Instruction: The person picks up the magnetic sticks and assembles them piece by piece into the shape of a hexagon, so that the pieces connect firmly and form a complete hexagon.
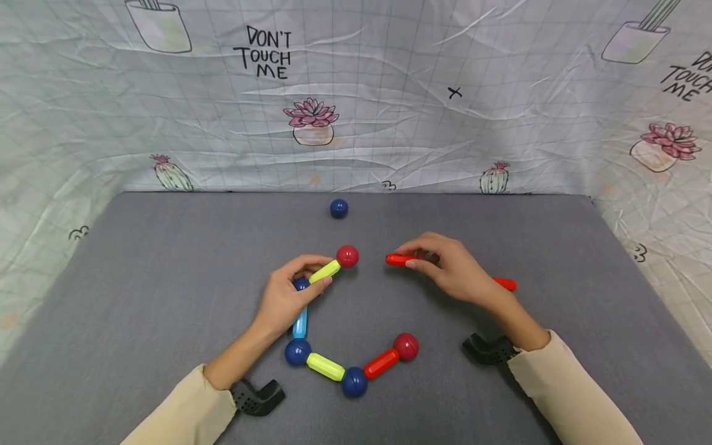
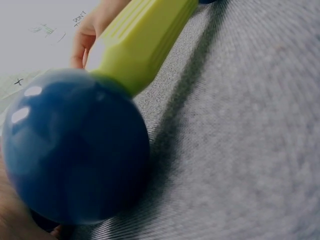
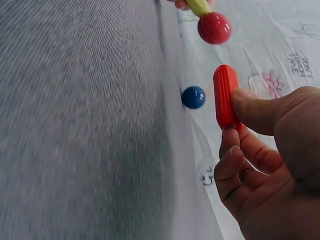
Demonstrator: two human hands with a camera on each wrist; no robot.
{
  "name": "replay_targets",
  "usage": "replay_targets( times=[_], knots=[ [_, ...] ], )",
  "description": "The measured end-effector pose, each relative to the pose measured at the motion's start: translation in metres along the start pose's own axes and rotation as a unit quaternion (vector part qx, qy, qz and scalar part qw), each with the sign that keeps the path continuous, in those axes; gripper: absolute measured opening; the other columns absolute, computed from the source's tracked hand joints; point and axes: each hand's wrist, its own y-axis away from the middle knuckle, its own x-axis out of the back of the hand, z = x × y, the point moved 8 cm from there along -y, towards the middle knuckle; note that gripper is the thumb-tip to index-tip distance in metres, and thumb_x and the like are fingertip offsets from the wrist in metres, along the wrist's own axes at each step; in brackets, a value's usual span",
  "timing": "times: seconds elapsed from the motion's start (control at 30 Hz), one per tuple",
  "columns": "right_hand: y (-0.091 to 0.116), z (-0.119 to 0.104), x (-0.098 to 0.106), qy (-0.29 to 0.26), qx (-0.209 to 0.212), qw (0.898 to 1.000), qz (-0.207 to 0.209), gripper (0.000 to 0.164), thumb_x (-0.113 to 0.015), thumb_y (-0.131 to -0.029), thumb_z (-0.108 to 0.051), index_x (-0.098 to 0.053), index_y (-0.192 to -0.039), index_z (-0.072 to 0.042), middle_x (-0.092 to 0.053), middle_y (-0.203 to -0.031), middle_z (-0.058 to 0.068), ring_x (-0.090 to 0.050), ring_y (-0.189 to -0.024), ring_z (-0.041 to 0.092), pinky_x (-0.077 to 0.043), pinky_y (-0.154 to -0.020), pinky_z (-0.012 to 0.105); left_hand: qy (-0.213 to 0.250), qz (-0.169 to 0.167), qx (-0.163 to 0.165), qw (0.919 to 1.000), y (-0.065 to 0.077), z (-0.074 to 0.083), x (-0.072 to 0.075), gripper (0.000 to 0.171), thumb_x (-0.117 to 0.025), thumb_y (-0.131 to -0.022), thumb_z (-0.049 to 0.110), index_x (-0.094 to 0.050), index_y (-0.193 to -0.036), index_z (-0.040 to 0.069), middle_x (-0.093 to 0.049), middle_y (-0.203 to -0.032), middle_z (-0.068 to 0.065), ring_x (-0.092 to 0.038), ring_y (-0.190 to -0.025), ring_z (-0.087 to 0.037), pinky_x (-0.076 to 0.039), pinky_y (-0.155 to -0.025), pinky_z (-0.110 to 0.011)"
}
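Note:
My left hand (image 1: pixel 283 300) pinches a yellow-green magnetic stick (image 1: pixel 325 271) between thumb and fingers. A red ball (image 1: pixel 347 256) sits on the stick's far end, and a blue ball (image 2: pixel 75 150) on its near end. From that blue ball a light blue stick (image 1: pixel 300 324) runs toward a second blue ball (image 1: pixel 298 351). The chain continues through a yellow-green stick (image 1: pixel 325 366), a blue ball (image 1: pixel 354 382) and a red stick (image 1: pixel 381 364) to a red ball (image 1: pixel 406 347). To the right, my right hand (image 1: pixel 453 269) pinches a separate red magnetic stick (image 3: pixel 226 95), its free end pointing left toward the upper red ball.
A loose blue ball (image 1: pixel 339 208) lies near the back edge of the grey table (image 1: pixel 194 247). Another red stick (image 1: pixel 504 283) lies partly behind my right wrist. A printed cloth (image 1: pixel 400 136) hangs behind the table. Black wrist mounts (image 1: pixel 258 397) stick out at both cuffs.

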Motion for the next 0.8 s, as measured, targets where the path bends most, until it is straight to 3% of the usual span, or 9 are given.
replay_targets(
  times=[0.4,0.8],
  knots=[
    [-0.019,-0.013,-0.016,-0.017,-0.005,1.000,-0.017,0.025,-0.069,-0.089,-0.012,-0.068,-0.113,-0.019,-0.061,-0.097,-0.007,-0.053,-0.086,0.011,-0.048,-0.073,0.032,0.005,-0.001,0.000,1.0000,0.000,-0.002,0.000,0.026,-0.071,-0.084,-0.003,-0.067,-0.110,-0.002,-0.066,-0.094,-0.014,-0.056,-0.075,-0.021,-0.044,-0.065,-0.024],
    [-0.030,-0.023,-0.026,-0.016,0.017,1.000,-0.020,0.023,-0.068,-0.089,-0.012,-0.069,-0.111,-0.017,-0.061,-0.097,-0.006,-0.053,-0.082,0.010,-0.047,-0.068,0.031,0.000,0.002,-0.010,0.9999,0.000,0.001,0.000,0.027,-0.071,-0.083,-0.004,-0.066,-0.110,-0.003,-0.067,-0.093,-0.014,-0.058,-0.077,-0.020,-0.045,-0.068,-0.024]
  ],
)
